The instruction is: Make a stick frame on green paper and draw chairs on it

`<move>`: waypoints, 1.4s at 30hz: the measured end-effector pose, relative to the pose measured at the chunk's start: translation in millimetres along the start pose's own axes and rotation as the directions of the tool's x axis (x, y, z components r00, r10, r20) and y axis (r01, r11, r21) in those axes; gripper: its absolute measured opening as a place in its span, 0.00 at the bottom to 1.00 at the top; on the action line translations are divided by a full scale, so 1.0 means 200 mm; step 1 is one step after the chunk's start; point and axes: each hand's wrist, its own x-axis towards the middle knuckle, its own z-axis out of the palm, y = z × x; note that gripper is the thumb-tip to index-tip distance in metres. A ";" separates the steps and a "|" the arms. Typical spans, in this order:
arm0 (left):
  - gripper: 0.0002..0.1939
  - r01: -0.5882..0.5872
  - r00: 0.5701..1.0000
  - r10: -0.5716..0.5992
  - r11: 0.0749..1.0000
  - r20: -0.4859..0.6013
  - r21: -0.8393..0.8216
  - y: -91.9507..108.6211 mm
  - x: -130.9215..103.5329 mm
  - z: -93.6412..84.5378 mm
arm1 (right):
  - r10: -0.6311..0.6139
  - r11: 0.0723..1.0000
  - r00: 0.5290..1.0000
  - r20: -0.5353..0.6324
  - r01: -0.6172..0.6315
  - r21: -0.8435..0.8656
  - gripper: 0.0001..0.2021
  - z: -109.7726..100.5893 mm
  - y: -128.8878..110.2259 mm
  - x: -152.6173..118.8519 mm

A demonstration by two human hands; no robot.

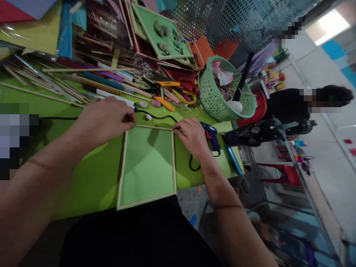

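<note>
A light green sheet [148, 163] edged with thin wooden sticks lies at the table's front edge. Along its far edge runs a wooden stick [154, 127]. My left hand [107, 116] pinches the stick's left end at the far left corner. At the far right corner, my right hand [191, 134] has its fingertips closed on the other end. A blue glue gun [211, 136] lies just right of my right hand, and its black cord passes behind the sheet. Pink pebbles [156, 103] and a small white piece [149, 117] are beyond the frame.
Behind are orange-handled pliers [167, 84], pens, many loose sticks and a framed green picture with stones [164, 35]. A green basket [213, 92] stands at the back right, near a black cylindrical object [250, 133]. A person in black [289, 105] is farther right.
</note>
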 end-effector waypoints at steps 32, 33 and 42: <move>0.12 -0.039 0.949 0.055 0.998 -0.310 0.058 0.15 -0.03 0.04 | 0.000 0.994 1.000 -0.015 -0.001 -0.111 0.08 -0.03 -0.03 0.01; 0.12 -0.081 0.937 0.093 0.995 -0.335 0.050 0.19 -0.04 0.04 | -0.012 0.993 1.000 -0.020 0.010 -0.119 0.08 -0.04 -0.05 0.01; 0.11 -0.227 0.923 0.242 0.970 -0.298 0.087 0.44 -0.01 0.03 | -0.109 0.969 0.992 -0.066 0.091 -0.230 0.11 -0.13 -0.19 0.00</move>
